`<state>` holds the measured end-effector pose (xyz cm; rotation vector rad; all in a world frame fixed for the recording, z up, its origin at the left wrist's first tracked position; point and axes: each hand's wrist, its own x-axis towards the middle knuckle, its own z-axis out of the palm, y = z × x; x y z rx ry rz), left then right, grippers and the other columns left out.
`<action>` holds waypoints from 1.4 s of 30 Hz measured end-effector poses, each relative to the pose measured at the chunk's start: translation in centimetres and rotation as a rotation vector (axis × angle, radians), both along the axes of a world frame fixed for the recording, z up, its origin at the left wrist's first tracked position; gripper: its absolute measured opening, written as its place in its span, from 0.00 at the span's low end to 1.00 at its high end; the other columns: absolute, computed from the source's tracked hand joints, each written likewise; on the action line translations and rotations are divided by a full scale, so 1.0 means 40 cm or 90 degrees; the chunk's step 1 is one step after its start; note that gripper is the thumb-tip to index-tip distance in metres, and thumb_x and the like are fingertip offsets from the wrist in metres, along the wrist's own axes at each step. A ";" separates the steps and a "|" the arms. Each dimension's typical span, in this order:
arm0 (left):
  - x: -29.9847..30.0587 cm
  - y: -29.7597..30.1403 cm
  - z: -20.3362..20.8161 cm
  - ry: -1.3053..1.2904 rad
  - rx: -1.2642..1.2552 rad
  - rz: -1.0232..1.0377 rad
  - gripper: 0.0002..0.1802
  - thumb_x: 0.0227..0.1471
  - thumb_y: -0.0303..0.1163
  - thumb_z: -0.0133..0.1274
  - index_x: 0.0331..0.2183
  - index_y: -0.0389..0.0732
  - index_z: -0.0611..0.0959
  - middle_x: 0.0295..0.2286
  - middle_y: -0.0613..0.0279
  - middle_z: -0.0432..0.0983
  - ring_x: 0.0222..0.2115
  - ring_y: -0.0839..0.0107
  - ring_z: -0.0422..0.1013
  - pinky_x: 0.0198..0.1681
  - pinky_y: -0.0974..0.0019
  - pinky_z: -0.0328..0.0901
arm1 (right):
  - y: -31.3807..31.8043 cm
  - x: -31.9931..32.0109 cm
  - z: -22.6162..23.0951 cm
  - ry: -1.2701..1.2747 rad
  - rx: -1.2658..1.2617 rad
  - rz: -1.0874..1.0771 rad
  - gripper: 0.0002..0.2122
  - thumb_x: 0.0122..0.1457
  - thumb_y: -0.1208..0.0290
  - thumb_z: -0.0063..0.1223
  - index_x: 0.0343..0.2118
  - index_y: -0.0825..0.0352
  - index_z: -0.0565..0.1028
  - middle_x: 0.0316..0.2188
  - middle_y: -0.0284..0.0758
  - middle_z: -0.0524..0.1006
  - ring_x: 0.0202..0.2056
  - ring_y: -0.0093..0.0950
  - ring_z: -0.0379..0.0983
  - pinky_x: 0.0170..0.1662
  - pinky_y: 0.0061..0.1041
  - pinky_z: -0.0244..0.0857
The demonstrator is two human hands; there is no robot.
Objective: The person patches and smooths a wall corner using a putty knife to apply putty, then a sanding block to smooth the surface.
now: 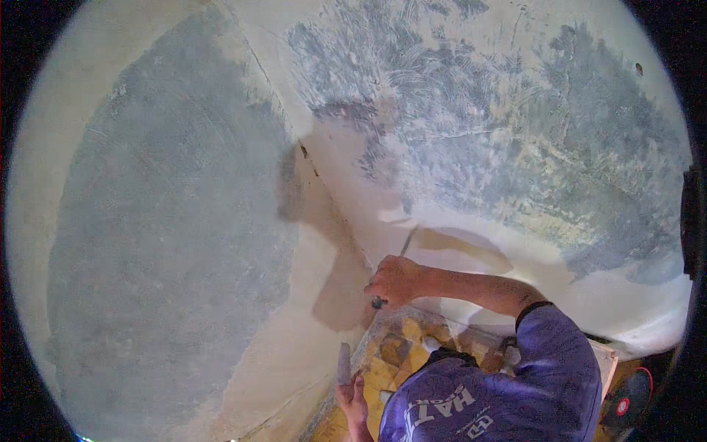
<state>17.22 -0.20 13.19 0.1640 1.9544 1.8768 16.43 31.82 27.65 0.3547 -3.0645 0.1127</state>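
Just below the frame's centre and a little to its right, held the right hand [394, 281] curled into a fist around a slim tool [407, 241], with a dark handle end [378, 303] at the lower left of the fist and a thin blade [409, 236] slanting out above toward the upper right. Could not tell about contact between that blade and the right-hand plastered surface [501, 169] behind. Had a bare forearm [479, 287] stretched across from the right, out of a purple sleeve [556, 346] with a dark cuff [532, 312]. Lower down, left of the bottom centre, held the left hand [353, 401] upright, with thumb and fingers closed about the base of a flat grey tool [344, 362], blade end up, well apart from the first. Could not make out the handle within that grip. Faced a long seam [340, 216] with small dark gaps [303, 152], running from the top edge, left of centre, down toward the right fist, and, across the left half, a pale wall [40, 177] with a broad grey patch [177, 243]. Saw streaky grey and white over the upper right, soft shadows [346, 295] around the middle, yellow-brown flooring [383, 370] at the lower centre, and a dark disc [626, 405] with a red rim at the lower right.
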 end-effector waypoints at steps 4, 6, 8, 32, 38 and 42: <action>0.016 0.026 0.015 -0.026 0.024 -0.005 0.20 0.53 0.27 0.53 0.46 0.31 0.70 0.43 0.56 0.71 0.44 0.73 0.65 0.48 0.68 0.59 | -0.003 -0.012 0.013 -0.042 -0.003 -0.012 0.17 0.50 0.50 0.50 0.22 0.61 0.76 0.16 0.36 0.75 0.26 0.39 0.76 0.33 0.37 0.69; 0.012 0.047 0.025 -0.023 0.019 -0.004 0.20 0.53 0.27 0.53 0.46 0.31 0.70 0.42 0.56 0.71 0.44 0.73 0.65 0.49 0.68 0.59 | 0.009 -0.057 0.029 -0.010 -0.042 -0.021 0.18 0.52 0.53 0.48 0.19 0.63 0.76 0.16 0.40 0.75 0.25 0.42 0.76 0.30 0.42 0.69; 0.009 0.047 0.005 -0.020 0.015 -0.005 0.20 0.53 0.27 0.53 0.46 0.31 0.71 0.42 0.56 0.72 0.44 0.72 0.66 0.49 0.68 0.59 | 0.001 -0.089 0.061 0.030 -0.048 -0.010 0.16 0.52 0.56 0.48 0.19 0.64 0.76 0.16 0.42 0.75 0.25 0.43 0.76 0.30 0.42 0.69; -0.053 -0.199 -0.224 -0.056 0.141 -0.020 0.25 0.53 0.21 0.49 0.53 0.32 0.66 0.52 0.53 0.64 0.51 0.69 0.61 0.54 0.64 0.57 | 0.085 -0.292 -0.097 0.200 -0.117 -0.101 0.16 0.42 0.63 0.56 0.22 0.75 0.76 0.21 0.52 0.75 0.23 0.48 0.73 0.29 0.44 0.68; -0.054 -0.207 -0.054 -0.012 0.088 0.028 0.23 0.54 0.23 0.50 0.51 0.33 0.67 0.47 0.57 0.67 0.48 0.70 0.62 0.51 0.65 0.59 | 0.057 -0.237 -0.033 0.016 -0.042 -0.223 0.15 0.44 0.63 0.55 0.19 0.74 0.74 0.20 0.50 0.74 0.26 0.48 0.73 0.33 0.44 0.67; -0.077 -0.265 -0.092 0.019 0.171 0.040 0.25 0.53 0.24 0.50 0.53 0.35 0.66 0.50 0.55 0.65 0.51 0.68 0.61 0.53 0.65 0.57 | -0.070 -0.144 -0.200 0.002 -0.141 -0.287 0.14 0.47 0.61 0.53 0.23 0.72 0.74 0.21 0.49 0.75 0.27 0.46 0.74 0.35 0.44 0.67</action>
